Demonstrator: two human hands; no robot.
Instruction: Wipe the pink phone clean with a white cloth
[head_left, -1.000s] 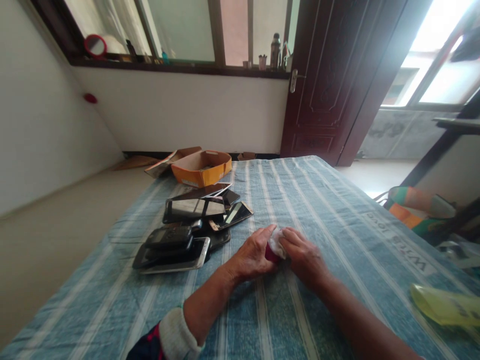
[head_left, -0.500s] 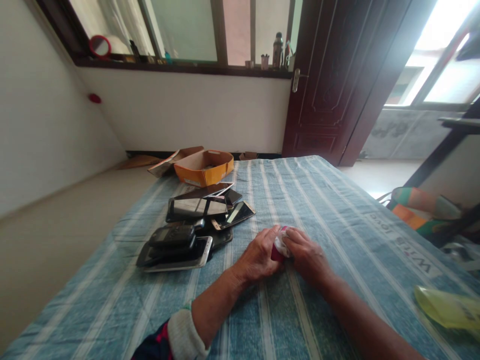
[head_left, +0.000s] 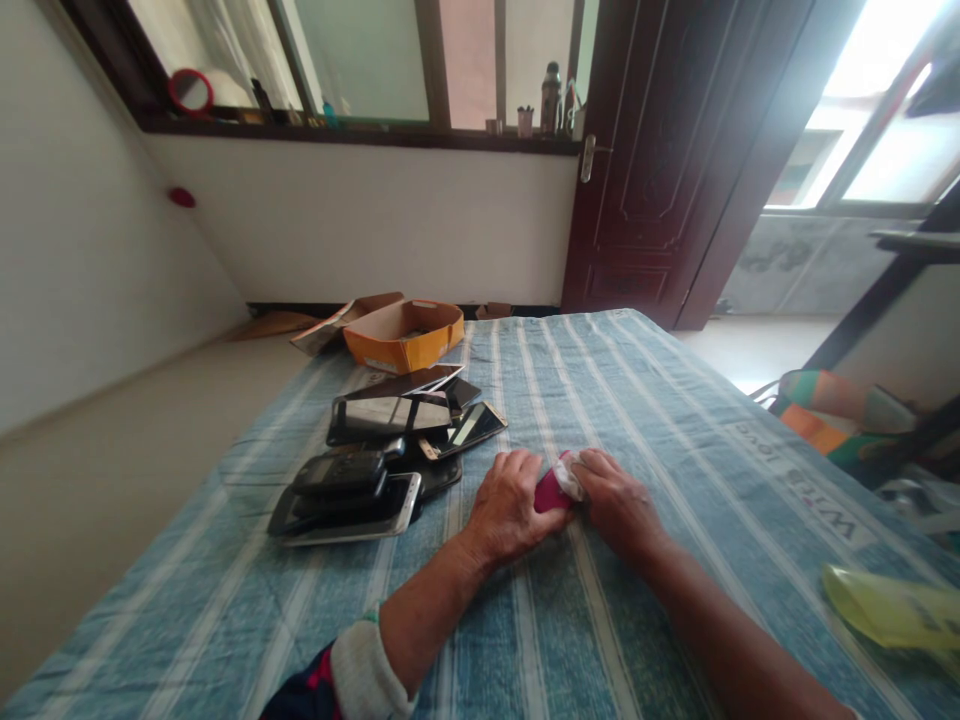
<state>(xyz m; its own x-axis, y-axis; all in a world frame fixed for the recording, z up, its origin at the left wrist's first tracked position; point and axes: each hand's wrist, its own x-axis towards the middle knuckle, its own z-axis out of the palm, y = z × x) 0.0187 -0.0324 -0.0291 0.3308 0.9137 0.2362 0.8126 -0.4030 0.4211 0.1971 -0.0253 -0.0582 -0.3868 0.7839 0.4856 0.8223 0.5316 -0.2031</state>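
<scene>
Near the middle of the cloth-covered bed or table, my left hand point(head_left: 508, 508) is wrapped round a small pink phone point(head_left: 551, 494), whose far parts are hidden by the fingers. My right hand point(head_left: 619, 502) pinches a crumpled white tissue point(head_left: 571, 478) and presses it against the right end of the pink phone. To the left of my left hand lies a loose pile of phones: a black one with a shiny screen point(head_left: 388, 416), a gold-edged one point(head_left: 466, 430), a silver-edged one point(head_left: 397, 508) and a thick black device point(head_left: 339, 474) on top.
Behind the pile stands an open orange cardboard box point(head_left: 405, 350) with its lid point(head_left: 345, 322) beside it. A yellow translucent packet point(head_left: 885, 605) lies at the right edge of the blue striped cloth point(head_left: 675, 450). Beyond are a brown door point(head_left: 667, 170) and a window ledge with small items.
My left fingers have shifted left along the pink phone, so more of it shows. The tissue in my right hand now sits at its right end. The view has moved slightly.
</scene>
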